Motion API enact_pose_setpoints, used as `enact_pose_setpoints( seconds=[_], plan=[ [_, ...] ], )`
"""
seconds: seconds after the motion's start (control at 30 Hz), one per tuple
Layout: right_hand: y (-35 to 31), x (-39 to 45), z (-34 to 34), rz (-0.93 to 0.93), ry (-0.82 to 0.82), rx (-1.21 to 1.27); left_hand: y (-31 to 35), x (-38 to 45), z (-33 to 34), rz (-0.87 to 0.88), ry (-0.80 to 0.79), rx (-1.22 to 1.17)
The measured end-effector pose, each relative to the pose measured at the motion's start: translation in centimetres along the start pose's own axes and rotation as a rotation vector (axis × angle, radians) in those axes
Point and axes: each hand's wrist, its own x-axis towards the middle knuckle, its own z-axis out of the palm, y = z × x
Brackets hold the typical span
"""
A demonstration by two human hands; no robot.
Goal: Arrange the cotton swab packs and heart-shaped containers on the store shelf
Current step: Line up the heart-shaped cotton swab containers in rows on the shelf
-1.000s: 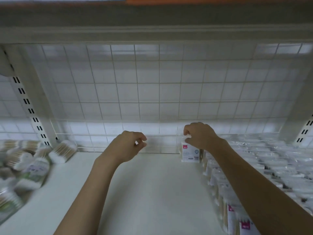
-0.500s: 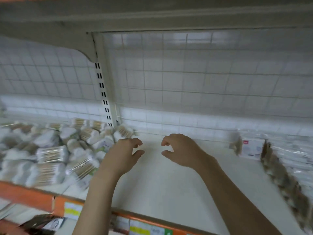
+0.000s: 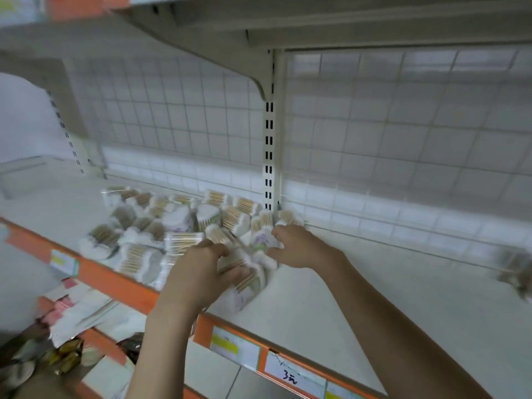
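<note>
head view | left hand [image 3: 201,269] grips cotton swab pack [image 3: 244,279] at pile's 5 o'clock edge | right hand [image 3: 299,249] curls on heart-shaped container [image 3: 260,240] | risk: loose pile [image 3: 161,228] near shelf lip [image 3: 121,280]; dragging could topple neighbours off

Blurred packs [image 3: 515,267] at right edge

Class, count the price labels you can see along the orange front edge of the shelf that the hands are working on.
4: one price label at the left, two below the forearms, one cut off at the bottom edge. The left forearm may hide others.
</note>
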Motion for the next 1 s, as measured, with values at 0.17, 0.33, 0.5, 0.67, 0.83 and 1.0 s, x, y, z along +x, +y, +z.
enact_pose_setpoints(
  seconds=[0.17, 0.33, 0.5, 0.67, 0.83, 1.0],
  plan=[
    [-1.2, 3.0, 0.8, 0.119, 0.005, 0.073, 0.2, -0.3, 0.9, 0.002, -0.09, 0.006],
    [-0.2, 5.3, 2.2, 0.164, 0.002, 0.123, 0.7, -0.4, 1.7, 0.006, -0.173, 0.077],
    [-0.8, 3.7, 2.2, 0.164, 0.03, 0.245, 0.4, -0.2, 2.7, 0.032, -0.111, 0.127],
    [0.4, 2.7, 2.1, 0.183, 0.059, 0.27, 0.3, 0.0, 3.0, 0.094, -0.072, 0.123],
    [2.3, 0.5, 0.6, 0.189, 0.17, 0.329, 1.0, 0.1, 3.1, 0.124, -0.054, 0.001],
    [4.9, -2.1, -0.4, 0.233, 0.279, 0.391, 2.7, 0.8, 3.6, 0.131, -0.091, -0.101]
  ],
)
